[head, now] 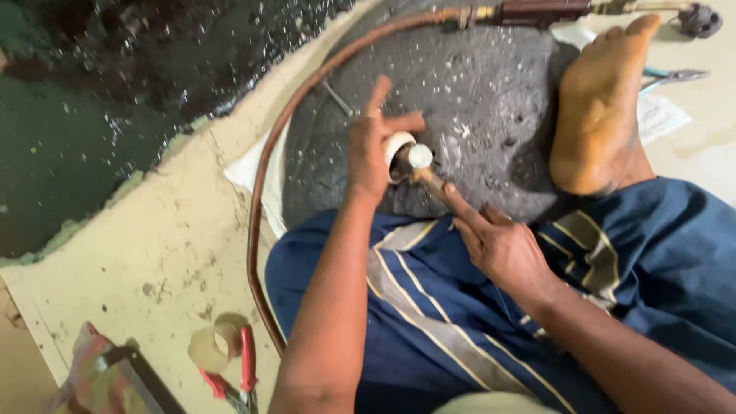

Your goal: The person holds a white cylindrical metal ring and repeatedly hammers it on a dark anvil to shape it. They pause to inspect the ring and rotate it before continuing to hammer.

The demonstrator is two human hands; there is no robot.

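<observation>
My left hand (374, 146) grips a small white tape roll (399, 144) pressed against the white-wrapped end of a brass fitting (421, 159), fingers partly spread. My right hand (494, 241) holds the brass stem of that fitting (432, 181), index finger stretched along it. Both hands work over a dark grey round slab (475, 100), just above my lap in blue striped cloth (429, 307). My bare foot (602, 115) rests on the slab to the right.
A brown hose (264, 161) curves from a dark red tool body (540, 11) at the top down past my left side. Red-handled pliers (245, 368) and a tape roll (211, 349) lie at lower left. Another pair of pliers (675, 75) and paper sit at upper right.
</observation>
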